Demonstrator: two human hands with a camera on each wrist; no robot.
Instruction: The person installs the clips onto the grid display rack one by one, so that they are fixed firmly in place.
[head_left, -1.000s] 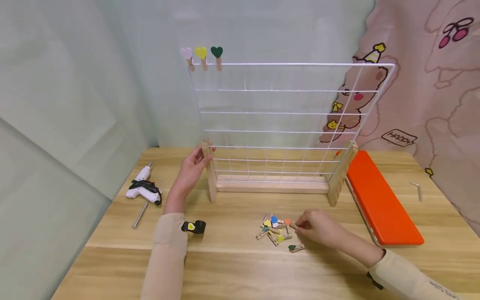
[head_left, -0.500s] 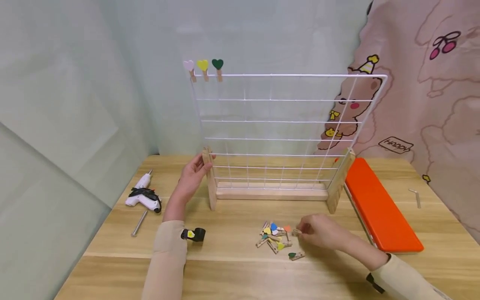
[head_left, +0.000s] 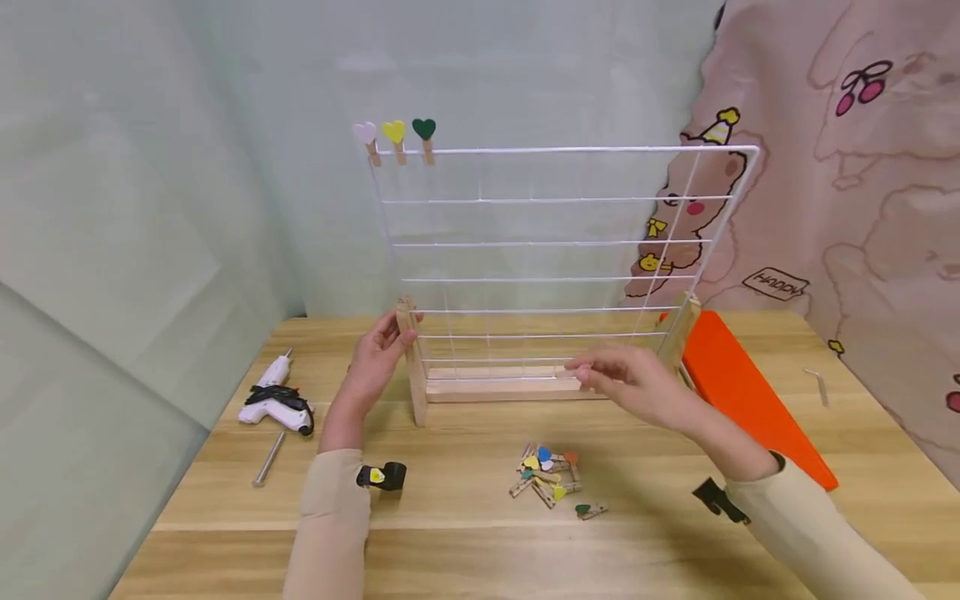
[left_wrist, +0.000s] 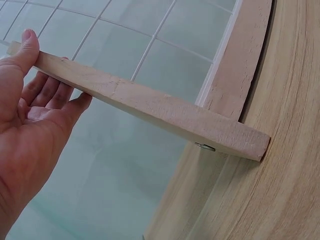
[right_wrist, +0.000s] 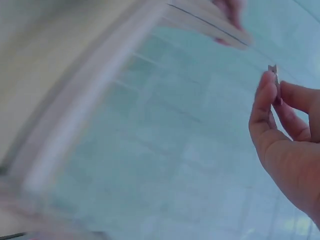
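Observation:
My left hand (head_left: 377, 354) grips the left wooden post (left_wrist: 165, 107) of a white wire grid rack (head_left: 570, 150), thumb on one side and fingers behind. In front of the rack's lower rungs, my right hand (head_left: 645, 379) pinches a small wooden clothespin (right_wrist: 276, 85) between thumb and fingertips. Three clothespins with hearts stand clipped at the left end of the top wire: a pale pink heart (head_left: 365, 132), a yellow heart (head_left: 393, 131) and a dark green heart (head_left: 423, 128). On the table lies a pile of heart clothespins (head_left: 544, 495), with a green-heart clothespin (head_left: 594, 511) apart from it.
A white glue gun (head_left: 276, 404) with its black cord wrapped round it lies at the left, above a metal rod (head_left: 268, 460). At the right are a long orange-red case (head_left: 750, 400) and a hex key (head_left: 821, 385). Curtains hang behind the table.
My right hand has taken a clothespin from beside the pile and lifted it up and forward to the rack's lower rungs. The left hand keeps its grip on the post.

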